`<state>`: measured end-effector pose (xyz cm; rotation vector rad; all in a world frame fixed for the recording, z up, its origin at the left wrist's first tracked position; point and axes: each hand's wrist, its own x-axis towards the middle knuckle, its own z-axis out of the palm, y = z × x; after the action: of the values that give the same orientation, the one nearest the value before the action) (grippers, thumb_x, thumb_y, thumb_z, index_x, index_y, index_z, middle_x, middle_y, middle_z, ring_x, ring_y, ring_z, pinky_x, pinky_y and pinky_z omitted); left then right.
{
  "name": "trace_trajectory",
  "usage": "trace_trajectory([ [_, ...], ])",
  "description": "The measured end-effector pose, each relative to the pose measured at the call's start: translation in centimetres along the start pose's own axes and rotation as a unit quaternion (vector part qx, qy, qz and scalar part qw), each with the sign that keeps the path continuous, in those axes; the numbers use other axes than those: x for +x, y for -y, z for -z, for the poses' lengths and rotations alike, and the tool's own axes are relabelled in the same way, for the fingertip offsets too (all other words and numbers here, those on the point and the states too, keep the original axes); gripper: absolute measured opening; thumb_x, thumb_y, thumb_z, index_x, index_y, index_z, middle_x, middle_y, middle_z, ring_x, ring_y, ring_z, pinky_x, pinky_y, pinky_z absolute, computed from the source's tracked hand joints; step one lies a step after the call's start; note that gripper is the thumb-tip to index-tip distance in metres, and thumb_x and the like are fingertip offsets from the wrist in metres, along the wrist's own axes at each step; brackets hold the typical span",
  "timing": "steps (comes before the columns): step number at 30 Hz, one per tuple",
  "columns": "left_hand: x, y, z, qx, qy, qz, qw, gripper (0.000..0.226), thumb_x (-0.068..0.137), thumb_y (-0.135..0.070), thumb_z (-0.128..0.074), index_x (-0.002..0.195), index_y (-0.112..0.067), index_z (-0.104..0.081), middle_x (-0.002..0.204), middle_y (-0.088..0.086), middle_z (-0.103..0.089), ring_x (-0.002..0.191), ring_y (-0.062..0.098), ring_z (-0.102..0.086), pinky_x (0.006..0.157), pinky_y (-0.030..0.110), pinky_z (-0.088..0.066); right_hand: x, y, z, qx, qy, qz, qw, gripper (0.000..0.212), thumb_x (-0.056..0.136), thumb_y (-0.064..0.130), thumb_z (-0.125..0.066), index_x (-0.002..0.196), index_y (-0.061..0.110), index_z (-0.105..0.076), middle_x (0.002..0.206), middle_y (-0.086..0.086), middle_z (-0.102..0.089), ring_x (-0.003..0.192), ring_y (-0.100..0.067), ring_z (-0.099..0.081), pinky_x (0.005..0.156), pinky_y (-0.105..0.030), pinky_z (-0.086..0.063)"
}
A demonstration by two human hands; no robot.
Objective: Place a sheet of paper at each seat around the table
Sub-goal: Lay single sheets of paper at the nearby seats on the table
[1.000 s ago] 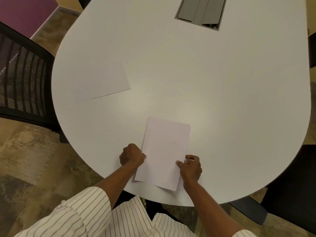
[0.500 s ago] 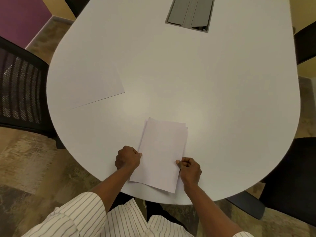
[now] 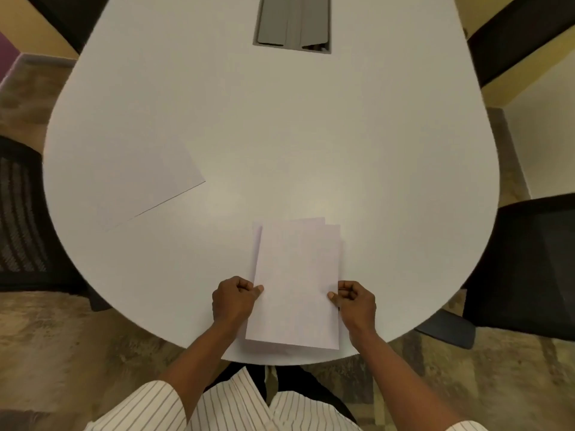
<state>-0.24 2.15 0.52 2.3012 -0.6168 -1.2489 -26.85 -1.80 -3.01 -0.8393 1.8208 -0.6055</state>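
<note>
A small stack of white paper sheets [image 3: 297, 284] lies on the white table [image 3: 311, 144] at its near edge, the sheets slightly fanned at the far end. My left hand [image 3: 235, 298] pinches the stack's left edge with the fingers curled. My right hand [image 3: 354, 301] pinches its right edge the same way. A single sheet of paper [image 3: 143, 185] lies flat on the table's left side, in front of the black mesh chair [image 3: 21, 213].
A grey cable hatch [image 3: 292, 23] is set into the table's far middle. Another black chair [image 3: 529, 262] stands at the right, and dark chair backs show at the far left [image 3: 71, 17] and far right [image 3: 522, 32]. Patterned carpet surrounds the table.
The stack has turned from tilted to nearly straight in front of me, and its sheets have fanned apart slightly. Both hands kept their hold on its side edges.
</note>
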Motion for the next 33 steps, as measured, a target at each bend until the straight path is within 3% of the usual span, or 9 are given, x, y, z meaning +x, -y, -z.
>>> trace_trajectory([
  [5,0.0,-0.7,0.3,0.007,0.062,-0.037,0.997,0.021,0.092,-0.028,-0.084,0.088,-0.011,-0.072,0.085,0.005,-0.072,0.078,0.019,-0.065,0.067,0.027,-0.049,-1.1,0.2,0.9,0.048,-0.042,-0.003,0.998,0.023,0.082,0.014,-0.093,0.1,0.02,-0.079,0.097,-0.006,-0.078,0.094,-0.027,-0.074,0.092,-0.041,-0.063],
  [11,0.0,-1.9,-1.1,0.007,0.113,-0.063,0.992,0.019,0.088,-0.022,-0.088,0.091,-0.013,-0.072,0.09,0.008,-0.075,0.083,0.026,-0.07,0.075,0.034,-0.058,-1.4,1.3,3.6,0.05,-0.067,0.028,0.996,0.014,0.085,0.013,-0.09,0.089,0.018,-0.078,0.084,-0.001,-0.076,0.079,-0.017,-0.068,0.081,-0.03,-0.056],
  [17,-0.6,-3.4,-4.2,-0.032,0.166,-0.046,0.985,0.016,0.092,-0.019,-0.083,0.09,-0.006,-0.074,0.091,0.012,-0.077,0.081,0.029,-0.072,0.086,0.046,-0.065,0.5,2.7,7.4,0.025,-0.06,0.049,0.997,0.015,0.087,0.008,-0.089,0.098,0.012,-0.08,0.087,-0.002,-0.074,0.08,-0.014,-0.066,0.079,-0.023,-0.054],
  [22,-1.8,-5.7,-7.5,-0.047,0.213,-0.036,0.975,0.015,0.093,-0.015,-0.082,0.09,-0.002,-0.075,0.091,0.015,-0.079,0.078,0.025,-0.074,0.077,0.037,-0.063,4.2,4.5,11.3,-0.027,-0.045,0.074,0.996,0.018,0.088,0.004,-0.086,0.101,0.015,-0.08,0.094,-0.004,-0.077,0.086,-0.017,-0.068,0.083,-0.023,-0.058],
  [27,-2.7,-8.0,-12.1,-0.027,0.232,-0.019,0.972,0.022,0.091,-0.018,-0.085,0.093,0.002,-0.077,0.085,0.011,-0.082,0.073,0.022,-0.077,0.067,0.029,-0.062,9.8,7.0,15.3,-0.081,-0.023,0.084,0.993,0.017,0.085,0.011,-0.091,0.097,0.018,-0.082,0.095,-0.005,-0.08,0.087,-0.02,-0.073,0.087,-0.036,-0.063],
  [33,-3.9,-12.3,-19.0,-0.04,0.218,-0.009,0.975,0.025,0.09,-0.02,-0.086,0.093,0.003,-0.077,0.083,0.01,-0.082,0.066,0.017,-0.072,0.061,0.025,-0.059,17.3,11.1,19.6,-0.163,-0.001,0.131,0.978,0.015,0.085,0.016,-0.091,0.098,0.017,-0.083,0.088,0.002,-0.078,0.079,-0.011,-0.069,0.079,-0.03,-0.056],
])
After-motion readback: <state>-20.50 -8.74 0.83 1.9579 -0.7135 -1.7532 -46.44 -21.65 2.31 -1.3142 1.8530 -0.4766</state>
